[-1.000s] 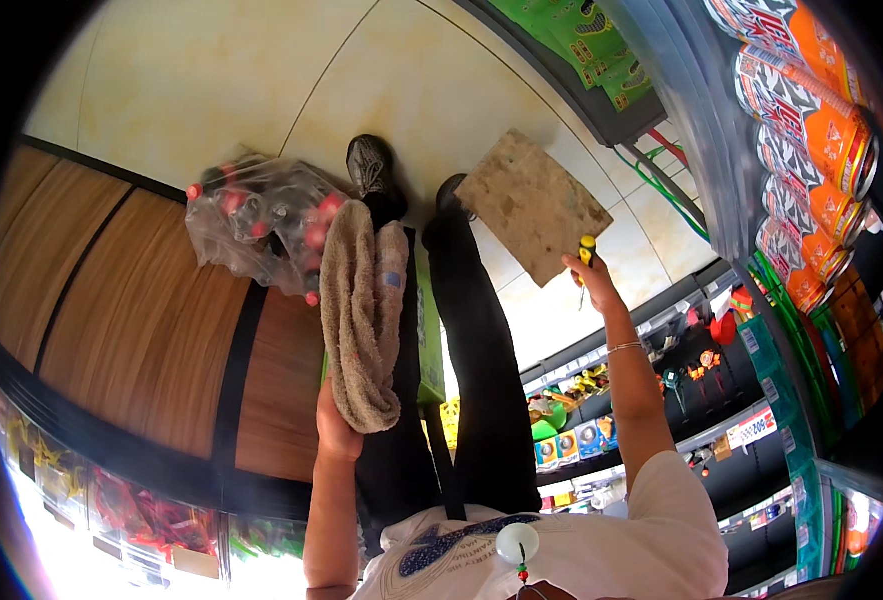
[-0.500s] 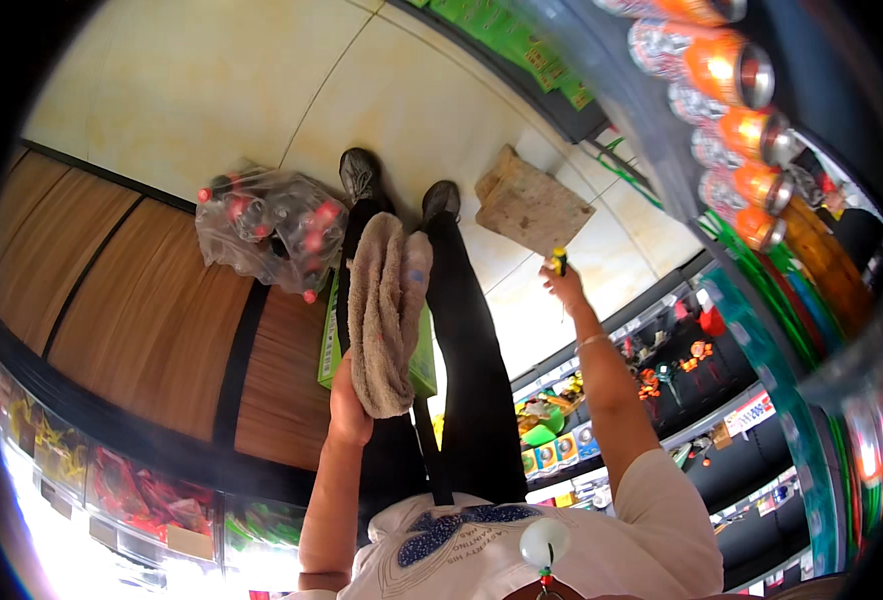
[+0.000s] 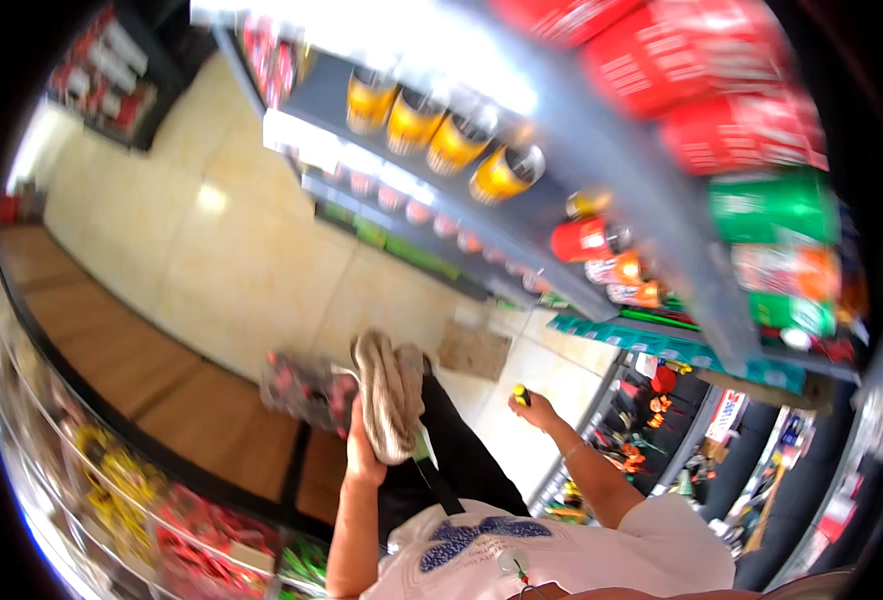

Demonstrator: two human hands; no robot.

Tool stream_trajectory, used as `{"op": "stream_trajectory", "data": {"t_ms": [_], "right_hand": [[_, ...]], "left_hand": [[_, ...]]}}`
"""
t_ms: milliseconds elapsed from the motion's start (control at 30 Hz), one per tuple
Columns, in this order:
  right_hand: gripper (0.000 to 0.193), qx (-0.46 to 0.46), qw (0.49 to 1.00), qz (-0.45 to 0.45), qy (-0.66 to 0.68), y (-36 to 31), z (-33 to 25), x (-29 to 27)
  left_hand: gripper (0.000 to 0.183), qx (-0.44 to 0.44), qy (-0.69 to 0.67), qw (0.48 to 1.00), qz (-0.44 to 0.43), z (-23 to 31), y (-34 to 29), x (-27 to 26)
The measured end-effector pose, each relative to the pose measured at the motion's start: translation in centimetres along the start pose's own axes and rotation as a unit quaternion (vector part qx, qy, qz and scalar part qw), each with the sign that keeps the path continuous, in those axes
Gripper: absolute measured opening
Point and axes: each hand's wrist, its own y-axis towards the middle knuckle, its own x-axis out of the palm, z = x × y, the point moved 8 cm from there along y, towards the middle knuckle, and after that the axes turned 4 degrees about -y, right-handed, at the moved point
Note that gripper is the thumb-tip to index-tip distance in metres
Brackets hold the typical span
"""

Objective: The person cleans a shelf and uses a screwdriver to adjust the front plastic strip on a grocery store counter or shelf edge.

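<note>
My left hand (image 3: 363, 450) is closed around a folded beige towel (image 3: 389, 400), which hangs in front of my legs. Out to the right, my right hand (image 3: 538, 411) grips a small yellow-and-black tool (image 3: 522, 395); only its end shows above the fingers, so its kind is unclear. On the floor beyond the towel, to its left, lies a clear plastic bag of red-capped bottles (image 3: 296, 388), partly covered by my hand and the towel. A flat brown piece of cardboard (image 3: 474, 350) rests on the tiles between the towel and my right hand.
A grey drink shelf (image 3: 311, 95) runs along the far right, with yellow cans (image 3: 461, 138), red packs (image 3: 651, 60) and green packs (image 3: 773, 205), some blurred. Wood-panelled surfaces (image 3: 151, 350) and bins of red goods (image 3: 201, 535) line the left. Racks of small goods (image 3: 651, 400) stand near my right arm.
The view has swung upward and to the side, bringing more of the drink shelf and aisle in. Both hands keep hold of the towel and the yellow-and-black tool.
</note>
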Motion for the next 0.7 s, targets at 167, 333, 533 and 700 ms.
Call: {"op": "stream_trajectory", "data": {"t_ms": [167,333,533,700], "right_hand": [[0.04,-0.071,0.991,0.101,-0.056,-8.0,-9.3,-5.3],[0.039,-0.211,0.963,0.168,-0.009,-15.4,-21.0,-8.9],[0.042,-0.223,0.94,0.227,0.122,-27.5,-26.0,-13.9],[0.031,-0.189,0.883,0.279,0.328,-35.1,-24.5,-21.8]], "left_hand": [[0.048,-0.003,0.138,0.98,-0.144,6.3,-4.8,7.8],[0.057,0.0,0.218,0.969,-0.115,12.1,-7.6,12.8],[0.048,0.48,0.705,0.424,-0.305,14.2,-17.7,31.0],[0.031,0.697,0.695,0.059,-0.163,15.1,-23.5,38.4]]}}
